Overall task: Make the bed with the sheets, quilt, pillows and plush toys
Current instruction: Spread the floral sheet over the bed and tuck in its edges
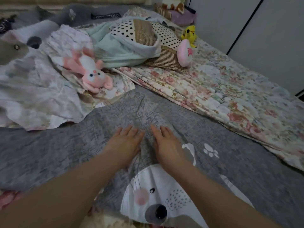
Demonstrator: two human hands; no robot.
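My left hand (125,144) and my right hand (167,144) lie flat, palms down and fingers apart, side by side on a grey sheet (65,145) printed with a white bear face. A floral quilted sheet (222,96) covers the right side of the bed. A pink rabbit plush (93,73) lies at the left middle on a pale crumpled floral sheet (32,96). Farther back sit a polka-dot pillow (164,37) partly wrapped in mint fabric, a round pink plush (185,52) and a yellow plush (189,34).
A checked brown cushion (166,59) lies under the polka-dot pillow. More plush toys (174,5) and a lilac one sit at the far head of the bed. A white wardrobe door (271,38) stands along the right side.
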